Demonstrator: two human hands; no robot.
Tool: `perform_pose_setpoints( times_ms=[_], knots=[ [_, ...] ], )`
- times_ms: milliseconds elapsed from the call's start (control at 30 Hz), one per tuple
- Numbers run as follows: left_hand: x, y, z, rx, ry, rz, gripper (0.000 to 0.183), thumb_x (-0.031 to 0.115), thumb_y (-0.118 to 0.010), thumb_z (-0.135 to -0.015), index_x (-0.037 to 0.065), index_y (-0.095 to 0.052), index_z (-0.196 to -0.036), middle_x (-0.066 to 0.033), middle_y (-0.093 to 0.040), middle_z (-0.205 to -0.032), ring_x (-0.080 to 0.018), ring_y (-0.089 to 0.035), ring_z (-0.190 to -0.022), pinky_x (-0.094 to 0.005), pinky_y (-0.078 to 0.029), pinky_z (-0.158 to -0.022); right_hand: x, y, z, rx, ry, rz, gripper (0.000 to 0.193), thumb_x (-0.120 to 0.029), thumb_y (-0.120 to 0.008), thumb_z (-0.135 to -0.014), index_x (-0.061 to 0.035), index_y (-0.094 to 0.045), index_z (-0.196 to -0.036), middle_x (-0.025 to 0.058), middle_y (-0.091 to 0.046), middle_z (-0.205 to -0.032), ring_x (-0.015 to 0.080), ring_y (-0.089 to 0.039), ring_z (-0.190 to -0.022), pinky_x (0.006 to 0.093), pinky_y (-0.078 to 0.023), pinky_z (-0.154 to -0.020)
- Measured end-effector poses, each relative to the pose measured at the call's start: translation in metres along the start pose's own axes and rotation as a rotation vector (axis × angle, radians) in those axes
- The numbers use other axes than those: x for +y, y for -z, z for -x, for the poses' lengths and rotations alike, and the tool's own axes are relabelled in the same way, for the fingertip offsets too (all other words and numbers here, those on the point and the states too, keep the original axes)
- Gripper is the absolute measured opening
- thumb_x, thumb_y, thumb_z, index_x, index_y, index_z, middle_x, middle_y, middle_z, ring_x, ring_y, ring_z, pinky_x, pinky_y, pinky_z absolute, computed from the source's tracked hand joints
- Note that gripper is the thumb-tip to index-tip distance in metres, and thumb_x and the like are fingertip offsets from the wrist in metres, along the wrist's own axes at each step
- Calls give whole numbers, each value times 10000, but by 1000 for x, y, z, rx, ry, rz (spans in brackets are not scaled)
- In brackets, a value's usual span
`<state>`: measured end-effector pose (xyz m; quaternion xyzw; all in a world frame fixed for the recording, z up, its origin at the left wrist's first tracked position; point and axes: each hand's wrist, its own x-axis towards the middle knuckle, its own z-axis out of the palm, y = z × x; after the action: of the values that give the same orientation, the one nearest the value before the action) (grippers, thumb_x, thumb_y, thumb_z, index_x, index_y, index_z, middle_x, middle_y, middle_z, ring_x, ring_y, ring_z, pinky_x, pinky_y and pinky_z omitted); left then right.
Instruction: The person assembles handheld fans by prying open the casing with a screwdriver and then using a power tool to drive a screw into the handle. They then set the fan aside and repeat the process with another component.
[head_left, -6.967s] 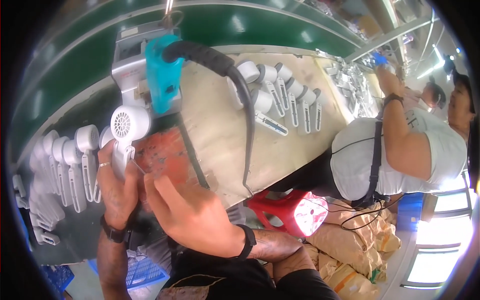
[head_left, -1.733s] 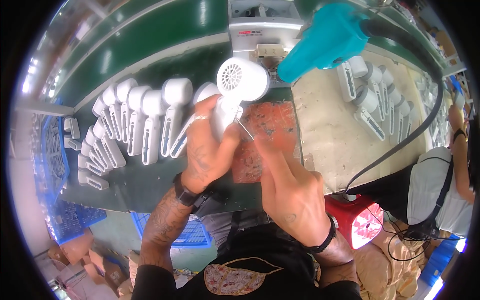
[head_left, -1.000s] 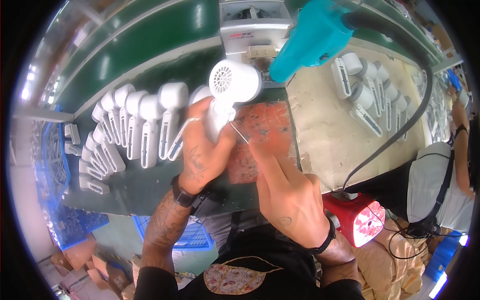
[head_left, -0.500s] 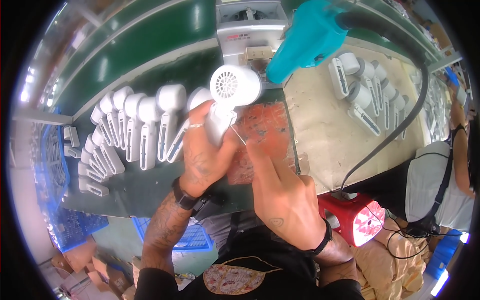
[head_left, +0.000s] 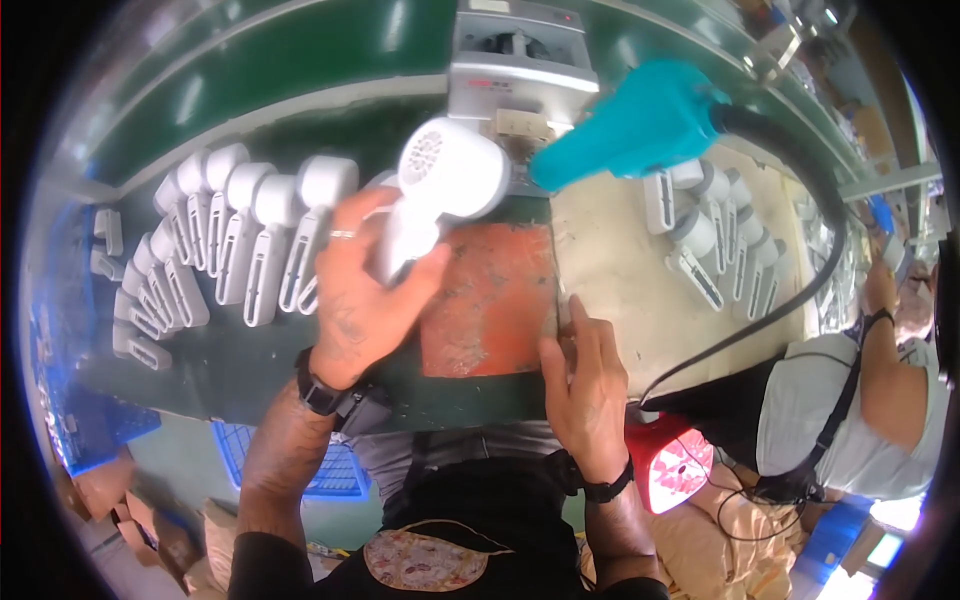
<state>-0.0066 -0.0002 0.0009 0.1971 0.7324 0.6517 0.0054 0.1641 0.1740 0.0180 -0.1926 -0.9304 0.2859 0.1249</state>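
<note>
My left hand is wrapped round the handle of a white handheld fan and holds it up. The fan's round head has a slotted grille facing up and to the left. Over the right edge of a worn red mat is my right hand, its index finger stretched forward and the others curled near the thumb. What lies under those fingers is too hidden to name. Several similar white fans lie in rows beside my left hand, long slots along their handles.
A teal tool with a thick black hose hangs above the bench, in front of a silver machine. More white fans lie on tan board at the right. Further right sits another person. A red stool stands below the bench.
My right hand has drawn back from the fan, down and to the right; the thin metal tool it held there no longer shows clearly. My left hand has tilted the fan and moved left.
</note>
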Motion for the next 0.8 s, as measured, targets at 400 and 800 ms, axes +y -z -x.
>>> perform_pose_setpoints(
  times_ms=[400, 800],
  knots=[
    [15, 10, -6, -37, -254, -307, 349, 154, -770, -902, 7, -695, -1210, -202, -739, -972, -340, -733, -840, -360, -571, -749, -12, 14, -84, 248, 196, -473, 618, -230, -647, -1000, 20, -403, -1510, 162, -475, -1486, 278, -487, -1356, 412, -404, -1108],
    [17, 13, -9, -40, -335, -316, 347, 158, -724, -946, -45, -660, -1220, -244, -734, -1049, -368, -745, -925, -384, -565, -815, -34, 21, -126, 150, 262, -911, 523, -133, -634, -1005, 3, -443, -1473, 148, -533, -1447, 254, -642, -1180, 391, -528, -986]
  ],
)
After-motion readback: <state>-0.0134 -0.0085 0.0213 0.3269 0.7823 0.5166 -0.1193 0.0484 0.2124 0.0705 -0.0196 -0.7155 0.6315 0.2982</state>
